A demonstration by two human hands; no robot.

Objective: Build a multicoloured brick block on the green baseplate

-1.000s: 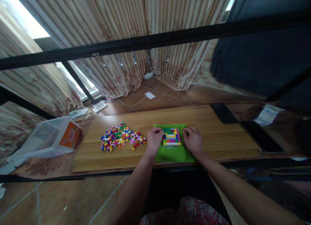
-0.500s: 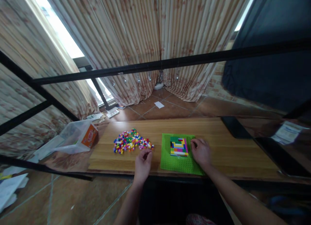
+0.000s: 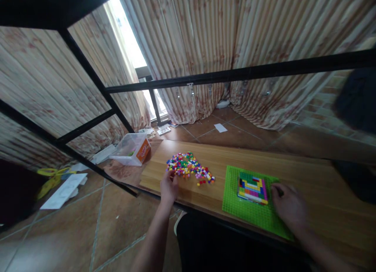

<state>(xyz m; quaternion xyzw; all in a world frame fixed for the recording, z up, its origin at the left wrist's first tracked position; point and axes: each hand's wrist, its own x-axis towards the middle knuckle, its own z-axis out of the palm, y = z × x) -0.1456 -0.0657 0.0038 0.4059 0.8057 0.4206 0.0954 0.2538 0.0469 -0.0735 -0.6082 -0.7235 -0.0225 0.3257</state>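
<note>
My left hand (image 3: 169, 189) is at the near left side of a heap of small coloured toy bricks (image 3: 185, 163), its thumb and forefinger a little apart at the heap's edge. No brick shows between them. On the right lies a green baseplate (image 3: 232, 197) bearing a low square block of multicoloured bricks (image 3: 253, 189). My right hand (image 3: 288, 204) rests at the baseplate's right edge, beside the block, with fingers curled together. Whatever those fingers hold, if anything, is hidden.
The wooden table (image 3: 205, 203) carries all this. Beyond its left end stands a clear plastic box (image 3: 129, 149) with an orange label. A dark flat object (image 3: 357, 180) lies at the right. A black metal bar (image 3: 235, 73) crosses above the table's far side.
The view has swung left, so things appear farther right. My left hand has moved left from the heap's near right side to its near left side. My right hand stays beside the block.
</note>
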